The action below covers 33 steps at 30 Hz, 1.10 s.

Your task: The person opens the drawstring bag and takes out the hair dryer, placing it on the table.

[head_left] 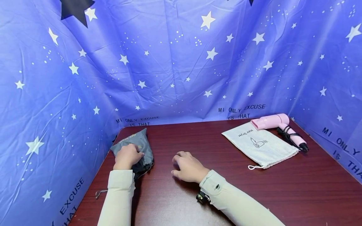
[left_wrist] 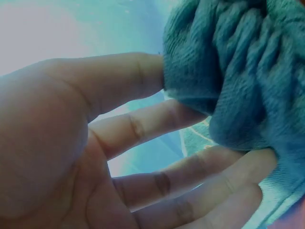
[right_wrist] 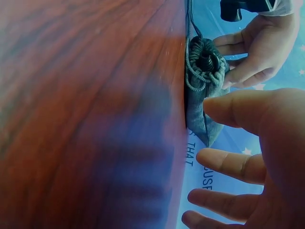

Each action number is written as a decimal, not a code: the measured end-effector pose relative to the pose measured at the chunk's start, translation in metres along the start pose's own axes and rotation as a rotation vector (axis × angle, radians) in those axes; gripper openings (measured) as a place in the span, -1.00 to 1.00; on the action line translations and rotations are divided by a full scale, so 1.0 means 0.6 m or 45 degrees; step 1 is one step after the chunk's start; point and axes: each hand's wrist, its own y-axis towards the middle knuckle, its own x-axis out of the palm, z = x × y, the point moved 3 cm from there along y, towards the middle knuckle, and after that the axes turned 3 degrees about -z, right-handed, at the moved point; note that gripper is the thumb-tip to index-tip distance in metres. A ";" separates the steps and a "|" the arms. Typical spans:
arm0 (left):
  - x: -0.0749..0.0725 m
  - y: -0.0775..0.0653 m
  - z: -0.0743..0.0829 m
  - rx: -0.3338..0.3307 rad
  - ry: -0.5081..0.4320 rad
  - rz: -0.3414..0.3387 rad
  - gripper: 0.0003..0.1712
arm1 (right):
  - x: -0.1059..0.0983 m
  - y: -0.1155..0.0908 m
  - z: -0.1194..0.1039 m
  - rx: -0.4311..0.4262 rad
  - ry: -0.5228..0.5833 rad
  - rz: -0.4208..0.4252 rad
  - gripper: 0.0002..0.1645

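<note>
Bags, head view: two; gray bag [head_left: 147, 153] centre-left, white bag [head_left: 263, 149] at right.
Dryer [head_left: 271, 121]: one, pink, overlapped the white bag.
Progress: gray bag looked filled, probably done; white bag looked flat, probably left.
Left hand [left_wrist: 97, 157], left wrist view: fingers touched gray bag, upper right; grip impossible to tell.
Right hand [right_wrist: 281, 157], right wrist view: fingers spread wide, held nothing.

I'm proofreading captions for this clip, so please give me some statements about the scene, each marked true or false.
1. The left hand touches the gray bag. True.
2. The right hand grips the white bag. False: it holds nothing and is apart from that bag.
3. In the head view, the hair dryer overlaps the white bag. True.
4. The hair dryer is green. False: it is pink.
5. The white bag bears the words "Hair Dryer". True.
</note>
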 end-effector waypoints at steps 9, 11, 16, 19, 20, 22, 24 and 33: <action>-0.003 -0.005 0.021 0.037 0.062 -0.022 -0.68 | -0.002 0.003 -0.006 0.004 0.034 -0.002 -0.60; -0.003 -0.007 0.027 0.050 0.080 -0.027 -0.69 | -0.002 0.004 -0.008 0.000 0.033 -0.004 -0.59; -0.002 -0.012 0.039 0.069 0.112 -0.038 -0.69 | 0.000 0.004 -0.010 0.002 0.035 -0.015 -0.56; -0.001 -0.014 0.045 0.073 0.121 -0.039 -0.66 | 0.001 0.003 -0.011 0.005 0.047 -0.016 -0.53; -0.001 -0.015 0.047 0.072 0.122 -0.039 -0.66 | 0.002 0.003 -0.012 0.006 0.051 -0.015 -0.53; 0.001 -0.016 0.050 0.072 0.122 -0.040 -0.65 | 0.002 0.003 -0.012 0.006 0.064 -0.012 -0.52; 0.002 -0.017 0.054 0.071 0.126 -0.039 -0.66 | 0.002 0.003 -0.013 0.004 0.074 -0.011 -0.50; 0.006 -0.025 0.081 0.088 0.134 -0.060 -0.66 | 0.006 0.005 -0.018 -0.041 0.114 0.004 -0.43</action>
